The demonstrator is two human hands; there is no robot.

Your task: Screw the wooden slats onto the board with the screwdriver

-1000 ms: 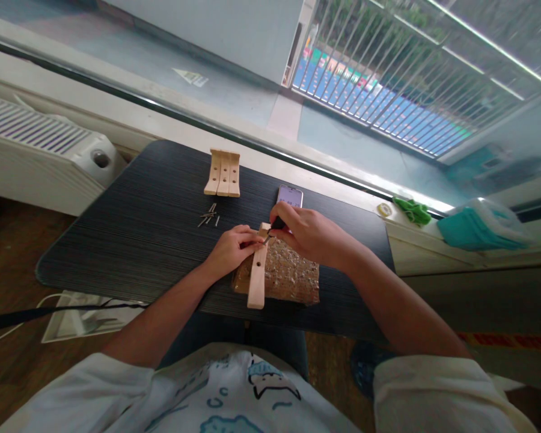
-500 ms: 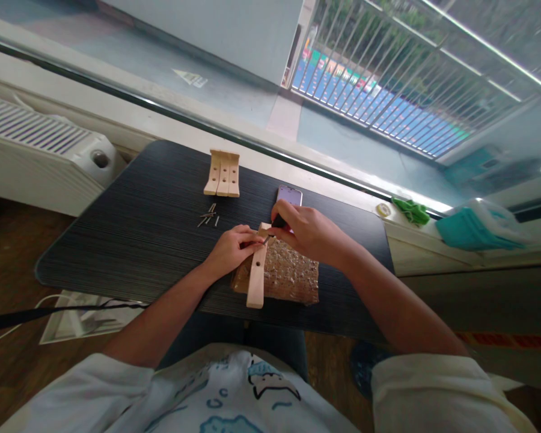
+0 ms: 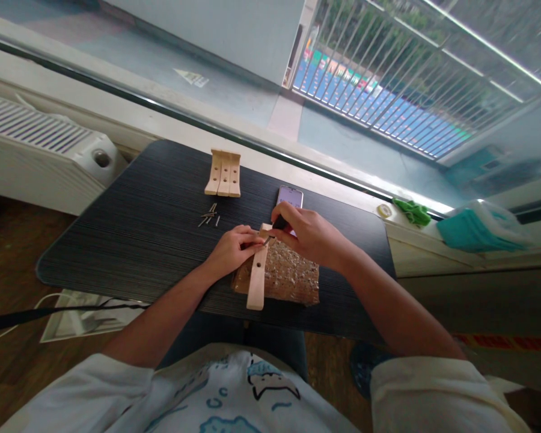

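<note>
A pale wooden strip (image 3: 256, 281) with a round hole lies lengthwise on a brown cork-like pad (image 3: 288, 278) near the front of the black table (image 3: 135, 234). My left hand (image 3: 232, 248) is closed, pinching a small screw at the strip's far end. My right hand (image 3: 307, 234) is wrapped round a black-handled tool (image 3: 278, 224) whose tip meets that same end. Several loose screws (image 3: 209, 215) lie just left of my hands.
Three stacked wooden strips (image 3: 224, 173) sit at the back of the table. A phone (image 3: 290, 196) lies behind my right hand. A white radiator (image 3: 40, 150) stands at the left, a window ledge with teal cloths (image 3: 478, 231) at the right. Cables run on the floor.
Nothing has visibly changed apart from a slight shift of the camera; both hands stay at the strip's far end.
</note>
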